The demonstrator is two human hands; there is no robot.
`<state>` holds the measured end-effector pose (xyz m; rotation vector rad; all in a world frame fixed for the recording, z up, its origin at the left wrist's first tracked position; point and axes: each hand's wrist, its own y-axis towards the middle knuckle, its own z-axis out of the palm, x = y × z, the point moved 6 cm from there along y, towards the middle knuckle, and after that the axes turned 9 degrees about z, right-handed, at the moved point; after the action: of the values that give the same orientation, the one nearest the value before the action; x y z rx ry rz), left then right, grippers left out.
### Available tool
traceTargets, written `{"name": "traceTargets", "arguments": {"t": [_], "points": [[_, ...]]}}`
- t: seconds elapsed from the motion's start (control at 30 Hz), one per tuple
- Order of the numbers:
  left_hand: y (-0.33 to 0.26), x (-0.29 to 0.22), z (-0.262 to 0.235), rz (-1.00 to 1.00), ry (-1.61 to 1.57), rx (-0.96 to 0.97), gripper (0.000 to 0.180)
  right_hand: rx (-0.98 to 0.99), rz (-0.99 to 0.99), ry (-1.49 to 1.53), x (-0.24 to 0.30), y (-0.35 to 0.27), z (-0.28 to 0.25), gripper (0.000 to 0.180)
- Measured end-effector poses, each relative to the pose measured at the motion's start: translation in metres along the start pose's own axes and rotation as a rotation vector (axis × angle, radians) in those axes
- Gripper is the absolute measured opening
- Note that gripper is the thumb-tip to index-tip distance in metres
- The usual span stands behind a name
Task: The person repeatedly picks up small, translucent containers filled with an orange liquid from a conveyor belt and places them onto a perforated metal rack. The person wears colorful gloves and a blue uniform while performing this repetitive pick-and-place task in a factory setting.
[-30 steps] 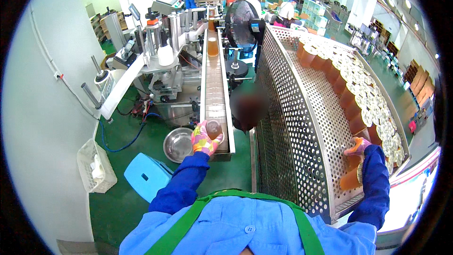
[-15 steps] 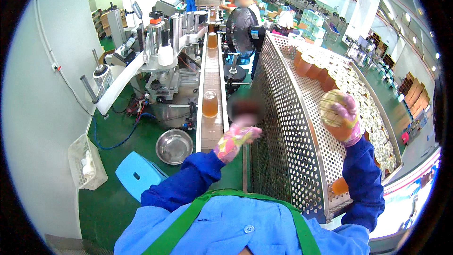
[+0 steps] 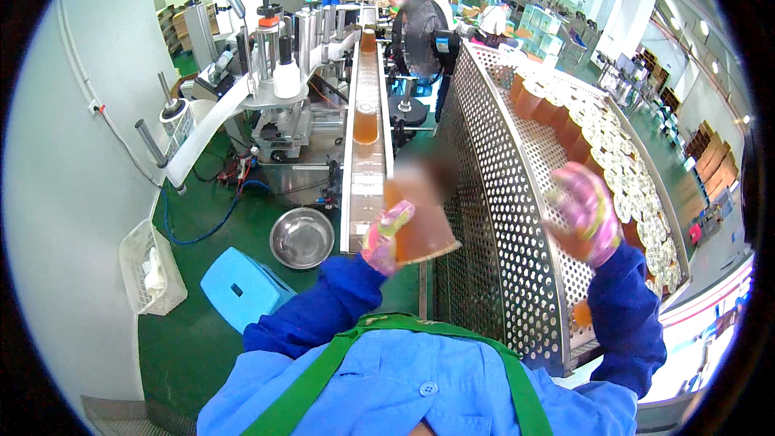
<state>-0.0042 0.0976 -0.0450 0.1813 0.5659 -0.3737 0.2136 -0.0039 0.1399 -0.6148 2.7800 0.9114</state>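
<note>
A perforated steel bin [image 3: 492, 194] packed with sealed amber cups [image 3: 622, 169] stands right of the narrow conveyor [image 3: 365, 153]; the gloved left hand [image 3: 386, 234] grips a tilted amber cup [image 3: 420, 222] beside the conveyor's near end; the gloved right hand [image 3: 585, 214] is raised over the bin, grip unclear.

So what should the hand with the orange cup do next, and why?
Probably lower the tilted orange cup in the left hand upright onto the belt. The cup hangs beside the belt's near end, and another cup already stands further along.
</note>
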Motion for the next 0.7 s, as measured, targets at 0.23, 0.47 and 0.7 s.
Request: {"name": "traceTargets", "arguments": {"t": [0.23, 0.47, 0.7], "points": [[0.046, -0.019, -0.126, 0.382, 0.943, -0.229, 0.062, 0.414, 1.101, -0.308, -0.247, -0.212, 0.041, 0.058], [0.034, -0.009, -0.152, 0.334, 1.459, -0.235, 0.079, 0.833, 1.529, -0.342, -0.327, -0.378, 0.043, 0.074], [0.037, -0.008, -0.167, 0.298, 1.685, -0.223, 0.081, 0.751, 1.578, -0.543, -0.339, -0.371, 0.038, 0.073]]}}
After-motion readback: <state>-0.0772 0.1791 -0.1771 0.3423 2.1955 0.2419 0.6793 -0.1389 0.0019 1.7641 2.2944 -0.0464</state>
